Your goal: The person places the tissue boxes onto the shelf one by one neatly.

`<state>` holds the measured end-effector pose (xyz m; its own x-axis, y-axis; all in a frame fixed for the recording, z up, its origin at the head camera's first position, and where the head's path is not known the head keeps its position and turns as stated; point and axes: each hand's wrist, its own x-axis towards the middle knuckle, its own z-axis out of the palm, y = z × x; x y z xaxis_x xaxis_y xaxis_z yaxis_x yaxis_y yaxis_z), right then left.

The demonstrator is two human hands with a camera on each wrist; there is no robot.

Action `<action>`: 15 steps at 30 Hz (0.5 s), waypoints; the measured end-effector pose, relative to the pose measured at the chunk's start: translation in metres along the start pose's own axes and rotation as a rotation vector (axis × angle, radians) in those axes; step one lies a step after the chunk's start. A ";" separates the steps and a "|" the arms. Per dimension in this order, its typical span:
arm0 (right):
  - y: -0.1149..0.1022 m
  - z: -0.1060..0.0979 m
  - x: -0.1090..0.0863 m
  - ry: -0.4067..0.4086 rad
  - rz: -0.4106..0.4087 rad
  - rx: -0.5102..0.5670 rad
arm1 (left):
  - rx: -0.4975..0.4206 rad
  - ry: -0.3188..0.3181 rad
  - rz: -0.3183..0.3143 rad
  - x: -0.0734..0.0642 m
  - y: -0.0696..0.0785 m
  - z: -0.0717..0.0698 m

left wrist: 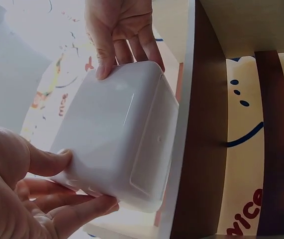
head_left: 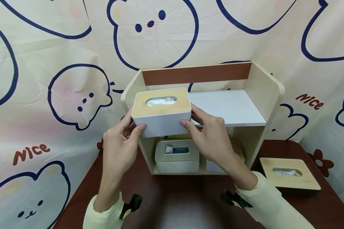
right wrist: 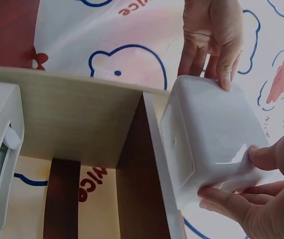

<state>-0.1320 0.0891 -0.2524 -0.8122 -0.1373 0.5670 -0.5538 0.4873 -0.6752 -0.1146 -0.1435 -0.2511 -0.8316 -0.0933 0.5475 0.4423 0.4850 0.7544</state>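
Both hands hold a white tissue box (head_left: 163, 122) with a light wooden lid, over the left part of the shelf's upper board (head_left: 226, 106). My left hand (head_left: 120, 143) grips its left end, thumb on the front face and fingers round the side. At the opposite end my right hand (head_left: 210, 133) grips it the same way. Tissue shows in the lid's oval slot. Both wrist views show the box's smooth white side (left wrist: 102, 119) and its recessed underside (right wrist: 174, 142), close to the board's edge.
Below, the shelf's lower level holds a grey-white tissue box (head_left: 176, 162) and, partly behind the right arm, another box with a wooden lid (head_left: 215, 167). A dark tissue box with a wooden top (head_left: 289, 175) stands on the brown table (head_left: 186, 200) at right. A bear-print cloth (head_left: 152, 44) hangs behind.
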 end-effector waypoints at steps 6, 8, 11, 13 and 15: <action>0.007 0.005 0.016 0.005 0.039 0.012 | -0.047 -0.001 -0.029 0.019 -0.006 0.009; 0.009 0.007 0.020 0.006 0.055 0.003 | -0.048 -0.001 -0.040 0.023 -0.008 0.012; 0.011 0.010 0.026 0.005 0.074 -0.005 | -0.043 0.004 -0.059 0.030 -0.012 0.016; 0.013 0.012 0.030 0.006 0.080 -0.008 | -0.042 0.008 -0.070 0.033 -0.014 0.018; 0.014 0.014 0.034 0.009 0.082 -0.015 | -0.050 0.011 -0.078 0.037 -0.016 0.020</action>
<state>-0.1697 0.0791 -0.2495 -0.8528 -0.0888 0.5146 -0.4829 0.5091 -0.7124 -0.1590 -0.1371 -0.2504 -0.8606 -0.1387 0.4901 0.3927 0.4319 0.8119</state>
